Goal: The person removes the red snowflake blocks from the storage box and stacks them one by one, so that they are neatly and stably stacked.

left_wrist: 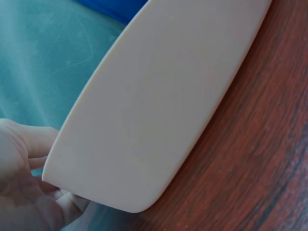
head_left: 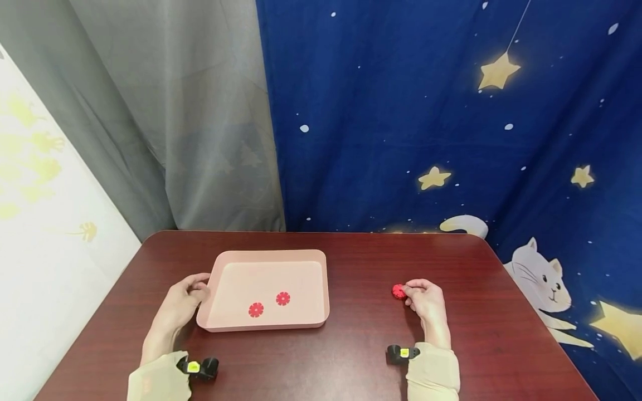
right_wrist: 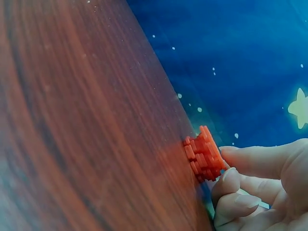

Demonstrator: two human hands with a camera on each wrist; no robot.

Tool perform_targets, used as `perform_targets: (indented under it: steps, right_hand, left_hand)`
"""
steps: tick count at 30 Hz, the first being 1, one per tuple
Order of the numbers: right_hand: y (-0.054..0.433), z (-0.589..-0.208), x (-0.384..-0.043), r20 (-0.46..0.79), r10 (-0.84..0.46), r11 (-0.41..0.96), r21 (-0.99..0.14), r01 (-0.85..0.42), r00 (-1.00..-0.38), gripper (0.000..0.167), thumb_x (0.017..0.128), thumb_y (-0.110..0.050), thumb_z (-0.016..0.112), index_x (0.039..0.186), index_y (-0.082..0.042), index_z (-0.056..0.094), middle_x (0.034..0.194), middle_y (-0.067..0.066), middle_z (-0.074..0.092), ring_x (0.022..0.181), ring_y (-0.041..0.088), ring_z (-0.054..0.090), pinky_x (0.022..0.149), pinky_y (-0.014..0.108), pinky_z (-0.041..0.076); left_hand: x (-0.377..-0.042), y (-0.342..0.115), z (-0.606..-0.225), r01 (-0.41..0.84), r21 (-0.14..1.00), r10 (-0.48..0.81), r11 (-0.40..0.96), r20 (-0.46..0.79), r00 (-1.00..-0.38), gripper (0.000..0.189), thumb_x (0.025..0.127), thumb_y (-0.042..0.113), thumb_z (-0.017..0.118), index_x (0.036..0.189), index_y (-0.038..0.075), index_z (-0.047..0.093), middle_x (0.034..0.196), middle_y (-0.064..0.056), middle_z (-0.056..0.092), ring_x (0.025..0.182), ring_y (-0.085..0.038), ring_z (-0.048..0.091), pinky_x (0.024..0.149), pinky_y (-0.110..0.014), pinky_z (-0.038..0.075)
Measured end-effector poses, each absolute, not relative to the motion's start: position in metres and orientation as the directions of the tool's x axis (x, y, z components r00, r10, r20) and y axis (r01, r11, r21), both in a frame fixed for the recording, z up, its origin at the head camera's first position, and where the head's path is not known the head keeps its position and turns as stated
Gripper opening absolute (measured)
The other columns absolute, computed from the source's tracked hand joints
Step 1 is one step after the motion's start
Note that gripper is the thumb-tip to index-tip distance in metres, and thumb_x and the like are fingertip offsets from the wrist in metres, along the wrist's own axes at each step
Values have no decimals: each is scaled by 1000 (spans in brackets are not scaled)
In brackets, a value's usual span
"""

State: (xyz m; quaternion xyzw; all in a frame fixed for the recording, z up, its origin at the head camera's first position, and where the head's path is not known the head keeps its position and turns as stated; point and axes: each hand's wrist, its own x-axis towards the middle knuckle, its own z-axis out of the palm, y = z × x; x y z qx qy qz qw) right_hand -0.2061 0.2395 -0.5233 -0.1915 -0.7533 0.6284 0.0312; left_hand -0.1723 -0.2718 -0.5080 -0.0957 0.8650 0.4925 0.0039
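A pink tray (head_left: 275, 256) lies left of centre on the table, with two red notched plastic discs flat inside, a nearer disc (head_left: 256, 309) and a farther disc (head_left: 283, 299). At the tray's left end, my left hand (head_left: 181, 299) holds the rim with curled fingers. The left wrist view shows the tray's outer wall (left_wrist: 154, 106) beside that hand (left_wrist: 29, 178), its fingertips partly hidden behind the wall. Right of the tray, my right hand (head_left: 426, 301) pinches a small stack of red notched discs (right_wrist: 203, 155) between thumb and fingers, at or just above the tabletop.
The dark red wooden table (head_left: 361, 356) has rounded far corners. Behind it hang a grey curtain (head_left: 215, 111) and a blue curtain (head_left: 371, 111) with stars and a white cat. Black wrist cameras are strapped at both sleeves.
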Motion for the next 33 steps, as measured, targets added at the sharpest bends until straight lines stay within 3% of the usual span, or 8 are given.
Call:
perform_targets:
  steps: [11,25,33]
  right_hand:
    - [239,-517,-202,-180,320,142,-962,235,-930,21,98,-4,52,111,10,58,68,3,59,50,9,52,45,19,37]
    - [222,-484,-195,-50,286,247,-961,124,-957,18,97,-12,59,109,1,63,78,12,61,58,21,59,51,24,39]
    - [194,-472,-190,25,170,276,-961,23,-985,14,95,-9,62,105,0,65,73,6,59,58,27,58,51,25,43]
  left_hand:
    - [-172,-271,-508,-173,862,-160,476,-108,-981,41,97,6,52,137,-3,48,103,-14,53,92,-22,51,73,-22,43]
    - [-169,-273,-506,-171,855,-153,490,-109,-982,42,97,6,52,137,-5,46,104,-14,54,92,-21,51,72,-23,43]
    - [-172,-273,-508,-146,871,-149,469,-84,-985,40,97,5,52,136,-5,48,103,-14,54,86,-16,53,71,-22,44]
